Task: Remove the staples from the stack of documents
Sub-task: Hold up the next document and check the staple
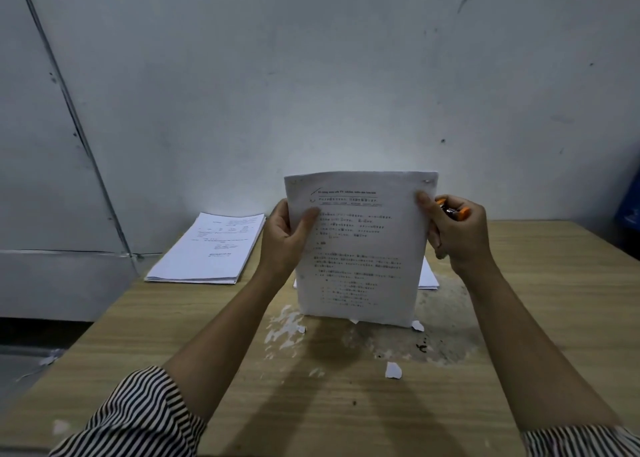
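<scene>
A stapled document (360,248) stands upright above the wooden table, its bottom edge near the tabletop. My left hand (285,235) grips its left edge, thumb on the front page. My right hand (457,231) pinches the right edge with the thumb and also holds an orange staple remover (452,210) behind the sheet. A staple (428,181) shows at the document's top right corner. A flat pile of printed documents (211,248) lies at the table's far left.
More white sheets (428,276) lie flat behind the held document. Torn paper scraps (393,370) and peeled patches mark the wooden table (138,335). A grey wall rises right behind the table. A blue object (628,207) sits at the far right edge.
</scene>
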